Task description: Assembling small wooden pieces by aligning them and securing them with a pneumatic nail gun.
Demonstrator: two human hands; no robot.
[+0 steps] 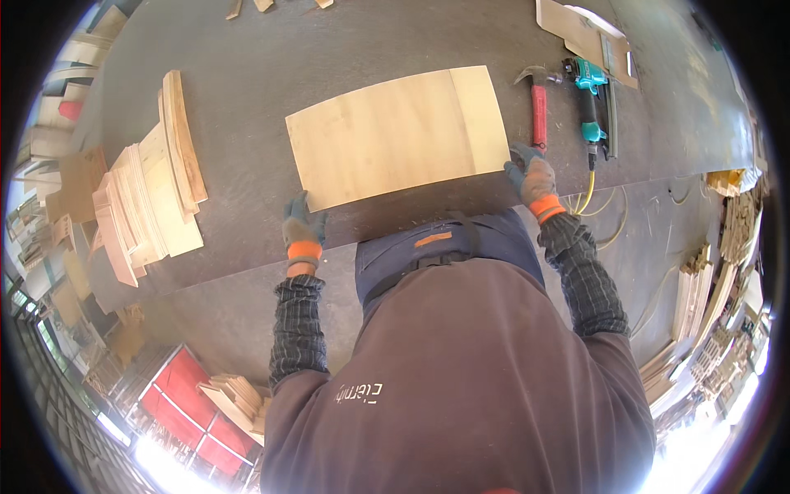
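A pale plywood panel (387, 136), broad and with a lighter band at its right end, is at the middle of the dark worktable, in front of my body. At its near left corner, my left hand (303, 226), in a grey glove with an orange cuff, closes on the edge. My right hand (536, 177), gloved alike, grips the near right corner with thumb and fingers apart around it. Just beyond the right hand lies a claw hammer (539, 115) with a red handle. Beside that is a teal and black air nailer (589, 99) on a yellow hose.
Several wooden boards and strips (152, 185) are stacked at the table's left. Cardboard pieces (580, 33) lie at the far right, and small wood scraps (263, 4) at the far edge. The yellow hose (613, 235) loops over the near right edge. Red panels (185, 395) stand low at left.
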